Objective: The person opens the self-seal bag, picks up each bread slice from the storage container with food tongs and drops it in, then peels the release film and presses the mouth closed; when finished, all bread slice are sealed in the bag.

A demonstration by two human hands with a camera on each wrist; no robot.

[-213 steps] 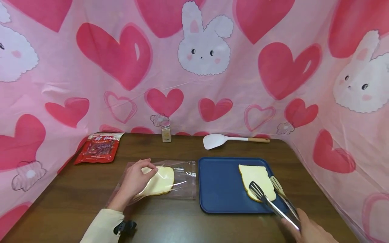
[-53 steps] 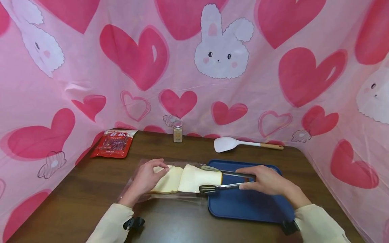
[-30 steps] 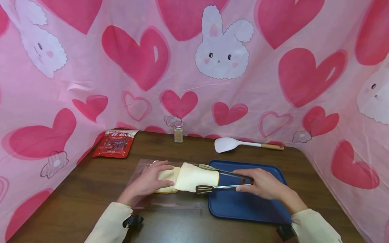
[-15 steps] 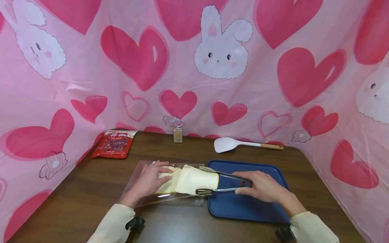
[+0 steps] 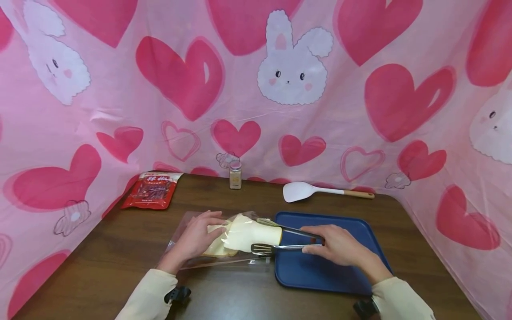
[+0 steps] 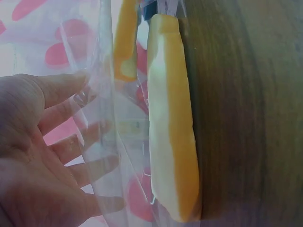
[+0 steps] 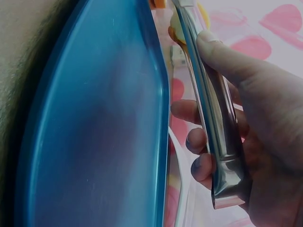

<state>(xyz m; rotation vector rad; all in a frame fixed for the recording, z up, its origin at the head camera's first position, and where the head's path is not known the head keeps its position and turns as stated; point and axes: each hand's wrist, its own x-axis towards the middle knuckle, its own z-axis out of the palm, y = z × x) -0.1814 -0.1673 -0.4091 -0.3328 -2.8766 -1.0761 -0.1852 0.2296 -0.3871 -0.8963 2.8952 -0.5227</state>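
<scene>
In the head view, one bread slice [image 5: 218, 246] lies in a clear plastic bag [image 5: 192, 263] on the table. A second slice [image 5: 252, 234] overlaps its right end, held between the two slotted heads of metal tongs [image 5: 291, 246]. My right hand [image 5: 338, 246] grips the tongs above a blue tray [image 5: 320, 271]. Over the bag's left part, my left hand [image 5: 200, 235] has its fingers spread against the film. The left wrist view shows those fingers [image 6: 90, 172] fairly straight, seen partly through the film, with the upper slice [image 6: 125, 42] raised above the lower slice [image 6: 173, 123].
A red bag of dried chilies [image 5: 153, 190] lies at the back left. A small seasoning jar [image 5: 235, 175] stands at the back. Behind the tray is a white spatula [image 5: 300, 191] with a wooden handle. A pink curtain [image 5: 240, 111] encloses the table's back and sides.
Seven seconds ago the second slice lay on the tray; now the tongs hold it over the bag. In the last second the slice and tongs shifted slightly left, overlapping the first slice more.
</scene>
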